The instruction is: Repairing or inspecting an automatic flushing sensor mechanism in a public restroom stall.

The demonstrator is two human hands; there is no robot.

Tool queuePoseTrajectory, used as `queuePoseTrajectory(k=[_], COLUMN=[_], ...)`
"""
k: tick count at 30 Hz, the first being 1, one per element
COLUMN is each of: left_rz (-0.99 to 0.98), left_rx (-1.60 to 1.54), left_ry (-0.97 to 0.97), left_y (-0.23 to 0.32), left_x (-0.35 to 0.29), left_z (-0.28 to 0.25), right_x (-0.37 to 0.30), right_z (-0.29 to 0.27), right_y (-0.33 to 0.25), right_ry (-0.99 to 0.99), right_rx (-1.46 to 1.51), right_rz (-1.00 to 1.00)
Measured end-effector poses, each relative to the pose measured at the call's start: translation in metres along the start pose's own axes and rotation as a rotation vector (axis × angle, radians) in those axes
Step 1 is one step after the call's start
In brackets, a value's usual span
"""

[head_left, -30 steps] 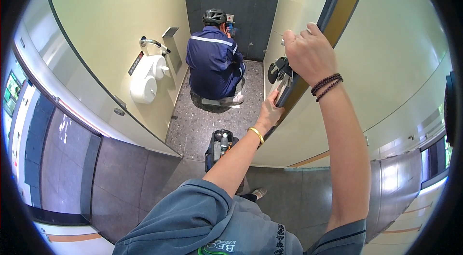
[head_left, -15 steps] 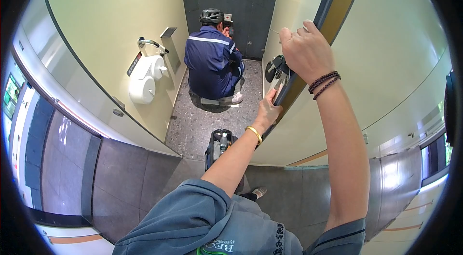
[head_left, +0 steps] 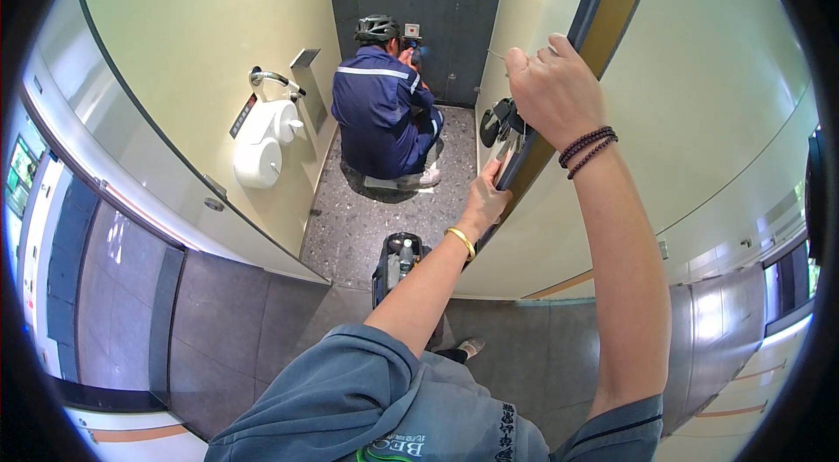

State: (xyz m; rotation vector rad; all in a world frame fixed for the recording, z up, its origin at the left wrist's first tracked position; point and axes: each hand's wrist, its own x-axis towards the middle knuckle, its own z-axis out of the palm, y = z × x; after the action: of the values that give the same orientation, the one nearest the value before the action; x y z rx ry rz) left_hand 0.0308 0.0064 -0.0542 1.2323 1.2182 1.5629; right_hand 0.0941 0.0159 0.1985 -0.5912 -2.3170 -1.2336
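My left hand, below a yellow bangle, is closed round the edge of an open cubicle door. Its thumb rests beside a metal plate on that edge. Higher up, my right hand is curled into a fist against the door edge, two dark bead bracelets on its wrist. A thin pin-like piece sticks out left of the fist; what the fingers hold is hidden. Just below hangs a black latch or handle fitting, partly covered by the right hand.
A person in dark blue workwear and helmet crouches inside, facing a dark panel. White paper dispensers and a grab rail are on the left wall. A black tool bag holding a bottle stands below my left forearm.
The crouching person has shifted slightly left, and the helmet has tipped. Both my hands keep their places on the door.
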Motion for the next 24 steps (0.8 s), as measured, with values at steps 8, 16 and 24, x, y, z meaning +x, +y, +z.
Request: queuePoseTrajectory(k=[8,16,24], left_rz=[0.052,0.011,-0.011], left_rx=[-0.010,0.017,0.020], left_ry=[0.031,0.010,0.015], left_y=[-0.020,-0.011,-0.014], left_x=[0.006,0.004,0.006], left_z=[0.000,0.000,0.002], right_x=[0.002,0.001,0.000], right_z=[-0.001,-0.001,0.001], right_y=[-0.001,0.000,0.001], right_ry=[-0.013,0.002,0.006], right_rx=[-0.002,0.002,-0.019], right_rz=[0.003,-0.002,-0.003])
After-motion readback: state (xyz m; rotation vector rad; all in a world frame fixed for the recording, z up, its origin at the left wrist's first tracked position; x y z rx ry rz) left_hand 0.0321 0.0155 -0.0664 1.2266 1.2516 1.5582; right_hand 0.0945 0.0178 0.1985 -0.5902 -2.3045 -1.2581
